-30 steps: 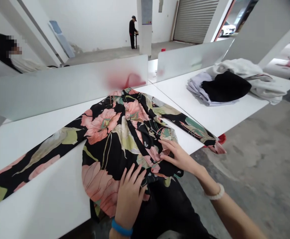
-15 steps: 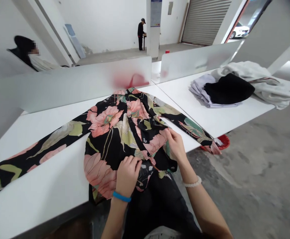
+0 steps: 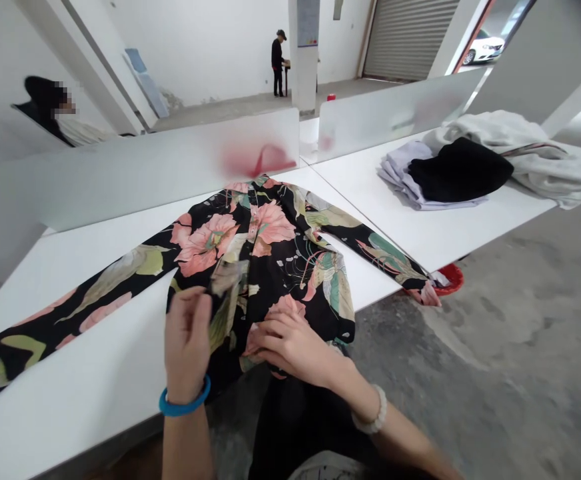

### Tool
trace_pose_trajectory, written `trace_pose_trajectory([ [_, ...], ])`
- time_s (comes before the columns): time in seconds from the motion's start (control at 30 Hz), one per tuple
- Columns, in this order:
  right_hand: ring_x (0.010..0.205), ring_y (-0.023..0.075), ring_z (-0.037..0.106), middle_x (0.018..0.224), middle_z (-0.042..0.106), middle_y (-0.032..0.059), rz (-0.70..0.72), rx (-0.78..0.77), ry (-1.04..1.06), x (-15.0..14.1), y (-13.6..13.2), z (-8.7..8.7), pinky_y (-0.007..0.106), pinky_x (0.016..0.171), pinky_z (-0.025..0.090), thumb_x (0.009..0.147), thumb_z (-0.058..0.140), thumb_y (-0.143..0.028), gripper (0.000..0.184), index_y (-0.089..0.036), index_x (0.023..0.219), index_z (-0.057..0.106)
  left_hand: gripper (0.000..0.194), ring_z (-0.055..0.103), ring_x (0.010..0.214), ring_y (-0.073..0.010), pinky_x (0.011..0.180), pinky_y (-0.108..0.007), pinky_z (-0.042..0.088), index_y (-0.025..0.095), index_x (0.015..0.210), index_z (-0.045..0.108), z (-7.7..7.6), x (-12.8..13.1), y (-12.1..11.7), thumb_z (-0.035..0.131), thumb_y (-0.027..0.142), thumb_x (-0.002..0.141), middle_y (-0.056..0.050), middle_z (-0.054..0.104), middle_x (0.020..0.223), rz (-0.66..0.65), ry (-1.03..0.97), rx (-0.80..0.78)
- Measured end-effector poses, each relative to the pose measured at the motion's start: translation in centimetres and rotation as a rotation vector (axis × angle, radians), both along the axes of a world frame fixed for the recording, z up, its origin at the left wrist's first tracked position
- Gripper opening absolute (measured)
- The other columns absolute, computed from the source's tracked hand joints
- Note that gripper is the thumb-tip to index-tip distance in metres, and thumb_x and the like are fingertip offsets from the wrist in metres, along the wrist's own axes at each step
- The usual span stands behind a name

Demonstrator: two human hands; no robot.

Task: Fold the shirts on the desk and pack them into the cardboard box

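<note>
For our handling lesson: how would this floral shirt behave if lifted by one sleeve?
Probably floppy: the floral shirt lies limp, its sleeve flat along the table, and its front creases softly under the right hand. It is likely light for its size.

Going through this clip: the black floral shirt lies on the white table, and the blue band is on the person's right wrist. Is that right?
Not quite: the head view shows the blue band on the left wrist, not the right. The right wrist wears a white beaded bracelet. The black floral shirt does lie on the white table.
</note>
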State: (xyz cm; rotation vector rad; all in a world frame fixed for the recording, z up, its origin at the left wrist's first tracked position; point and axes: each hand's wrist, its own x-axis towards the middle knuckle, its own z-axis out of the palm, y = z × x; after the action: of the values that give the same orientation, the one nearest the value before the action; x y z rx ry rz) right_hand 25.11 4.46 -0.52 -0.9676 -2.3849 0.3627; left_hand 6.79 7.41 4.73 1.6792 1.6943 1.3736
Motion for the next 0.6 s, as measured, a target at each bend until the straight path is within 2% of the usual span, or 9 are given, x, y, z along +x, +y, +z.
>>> trace_pose_trajectory([
  [0.1,0.111,0.0213,0.052,0.114,0.063,0.0082,-0.223,-0.027,0.111,3.1,-1.2,-0.8,0.039,0.096,0.041,0.096,0.041,-0.027,0.029,-0.022,0.117,0.06,0.035,0.063,0.081,-0.0176,0.077,-0.029,0.051,0.022,0.101,0.062,-0.5,0.1,-1.5,0.042,0.047,0.089,-0.003,0.068,0.091,-0.445,0.256,-0.221],
  [0.13,0.105,0.0217,0.056,0.11,0.064,0.0096,-0.339,-0.039,0.149,4.6,-1.8,-1.1,0.038,0.09,0.045,0.097,0.039,-0.025,0.03,-0.021,0.116,0.06,0.035,0.064,0.086,-0.0181,0.08,-0.03,0.051,0.023,0.102,0.063,-0.9,0.0,-1.8,0.04,0.046,0.09,-0.003,0.07,0.095,-0.533,0.324,-0.261],
  [0.17,0.098,0.0219,0.059,0.104,0.065,0.0105,-0.461,-0.06,0.175,6.1,-2.3,-1.4,0.037,0.084,0.047,0.096,0.037,-0.025,0.03,-0.02,0.114,0.061,0.036,0.065,0.09,-0.0187,0.084,-0.031,0.05,0.023,0.102,0.064,-1.4,-0.1,-2.0,0.039,0.045,0.091,-0.003,0.07,0.099,-0.56,0.379,-0.264],
  [0.23,0.08,0.0221,0.063,0.088,0.067,0.0096,-0.678,-0.15,0.169,9.0,-3.6,-2.2,0.035,0.073,0.05,0.096,0.037,-0.03,0.032,-0.019,0.116,0.06,0.036,0.063,0.099,-0.0202,0.092,-0.035,0.047,0.023,0.104,0.064,-2.6,-0.7,-1.7,0.038,0.044,0.092,-0.004,0.07,0.104,-0.482,0.464,-0.181],
  [0.3,0.067,0.023,0.064,0.079,0.068,0.0071,-0.772,-0.268,0.099,11.0,-4.8,-3.0,0.034,0.065,0.051,0.094,0.042,-0.038,0.043,-0.018,0.131,0.049,0.038,0.059,0.109,-0.0234,0.101,-0.042,0.04,0.021,0.106,0.063,-3.9,-1.4,-0.9,0.036,0.044,0.092,-0.007,0.068,0.111,-0.384,0.562,-0.049],
  [0.37,0.067,0.025,0.066,0.084,0.07,0.0071,-0.743,-0.338,0.043,11.5,-5.8,-4.0,0.034,0.061,0.051,0.091,0.047,-0.042,0.062,-0.019,0.146,0.029,0.043,0.053,0.119,-0.028,0.105,-0.049,0.034,0.017,0.11,0.062,-5.2,-2.1,-0.1,0.033,0.045,0.093,-0.011,0.064,0.121,-0.305,0.681,0.027],
  [0.43,0.082,0.0261,0.068,0.103,0.069,0.0096,-0.675,-0.334,0.068,10.7,-6.4,-5.1,0.035,0.066,0.053,0.09,0.049,-0.039,0.071,-0.022,0.15,0.014,0.049,0.044,0.128,-0.0316,0.105,-0.054,0.031,0.015,0.12,0.057,-6.3,-2.8,0.6,0.031,0.046,0.093,-0.014,0.056,0.131,-0.241,0.79,0.036],
  [0.5,0.085,0.0246,0.067,0.108,0.067,0.009,-0.652,-0.305,0.124,9.4,-6.5,-6.1,0.034,0.068,0.053,0.091,0.047,-0.034,0.066,-0.025,0.15,0.018,0.052,0.037,0.133,-0.0317,0.107,-0.055,0.029,0.014,0.13,0.05,-7.3,-3.4,0.7,0.029,0.045,0.094,-0.015,0.049,0.139,-0.209,0.851,0.018],
  [0.6,0.075,0.0218,0.068,0.095,0.071,0.0059,-0.7,-0.277,0.228,8.2,-6.1,-6.6,0.031,0.066,0.053,0.092,0.041,-0.028,0.043,-0.026,0.134,0.05,0.053,0.033,0.136,-0.0292,0.109,-0.054,0.026,0.013,0.136,0.044,-8.5,-4.3,0.4,0.026,0.04,0.095,-0.015,0.045,0.142,-0.241,0.871,-0.017],
])
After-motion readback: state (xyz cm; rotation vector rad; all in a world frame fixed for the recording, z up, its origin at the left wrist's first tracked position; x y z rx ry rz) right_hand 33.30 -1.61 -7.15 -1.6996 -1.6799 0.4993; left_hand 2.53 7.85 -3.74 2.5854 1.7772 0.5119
